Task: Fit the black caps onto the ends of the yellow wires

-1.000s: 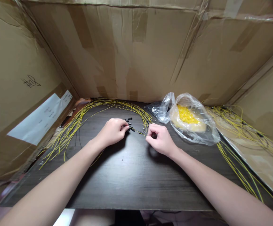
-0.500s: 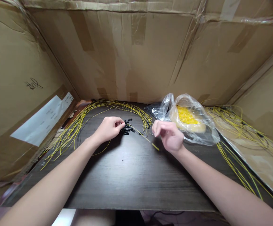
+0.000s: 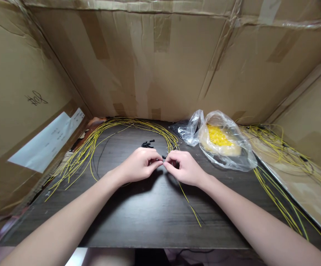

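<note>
My left hand [image 3: 138, 165] and my right hand [image 3: 183, 168] meet fingertip to fingertip over the middle of the dark wooden table [image 3: 149, 218]. Both are closed in pinches. Between the fingertips sits a small black piece [image 3: 163, 157], pinched by my left hand. My right hand pinches the end of a yellow wire [image 3: 189, 205] whose tail runs toward the table's front edge. A small pile of black pieces [image 3: 147, 144] lies just behind my left hand. A curved bundle of yellow wires [image 3: 113, 129] arcs from the left side round to behind my hands.
A clear plastic bag with yellow parts [image 3: 223, 142] lies at the right rear, with another clear bag [image 3: 186, 129] beside it. More yellow wires [image 3: 282, 159] lie on a board at the right. Cardboard walls [image 3: 160, 62] close in the back and both sides.
Both hands have come together nearer me, away from the black pile. My right hand, loosely raised half a second ago, now pinches the wire end against the black piece in my left.
</note>
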Tool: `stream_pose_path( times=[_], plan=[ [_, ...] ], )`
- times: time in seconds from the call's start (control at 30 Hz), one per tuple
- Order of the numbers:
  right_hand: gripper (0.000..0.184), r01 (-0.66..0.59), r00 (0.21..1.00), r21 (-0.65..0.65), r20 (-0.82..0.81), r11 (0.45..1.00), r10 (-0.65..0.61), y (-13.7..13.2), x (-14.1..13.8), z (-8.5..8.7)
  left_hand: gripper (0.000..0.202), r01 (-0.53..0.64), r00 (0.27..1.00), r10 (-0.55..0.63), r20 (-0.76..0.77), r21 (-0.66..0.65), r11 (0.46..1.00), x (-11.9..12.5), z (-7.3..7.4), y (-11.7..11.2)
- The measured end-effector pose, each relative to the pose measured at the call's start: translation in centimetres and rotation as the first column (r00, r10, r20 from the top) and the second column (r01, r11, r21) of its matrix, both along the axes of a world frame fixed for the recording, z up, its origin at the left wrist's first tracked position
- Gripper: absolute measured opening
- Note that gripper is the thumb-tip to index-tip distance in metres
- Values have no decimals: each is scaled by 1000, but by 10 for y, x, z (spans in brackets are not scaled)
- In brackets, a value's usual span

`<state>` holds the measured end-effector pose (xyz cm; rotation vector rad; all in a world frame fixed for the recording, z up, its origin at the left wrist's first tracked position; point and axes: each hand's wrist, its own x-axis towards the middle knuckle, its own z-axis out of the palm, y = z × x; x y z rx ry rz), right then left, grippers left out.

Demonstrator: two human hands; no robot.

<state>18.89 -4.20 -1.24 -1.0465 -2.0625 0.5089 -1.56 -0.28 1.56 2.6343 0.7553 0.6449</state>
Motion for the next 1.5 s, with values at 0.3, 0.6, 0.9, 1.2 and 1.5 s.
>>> stream_pose_path(
  times=[0.3,0.6,0.9,1.2,1.5],
  plan=[
    [18,-26,998,-3,-50,1000,26,-1,1,0,16,-8,999,11,-43,76,997,-4,-4,7],
    [20,-154,984,-91,-107,984,144,-7,2,7,20,-224,958,258,-125,236,946,-35,-5,44],
    [20,-373,928,-280,-96,885,361,-12,0,5,23,-510,790,594,-152,374,775,-62,-1,61],
    [33,-314,948,-247,-33,917,316,-9,0,6,24,-490,826,554,-108,351,798,-61,2,61],
    [10,155,981,2,-116,988,-154,-1,-6,-1,22,-131,971,194,-142,366,921,-21,2,24]
  ],
)
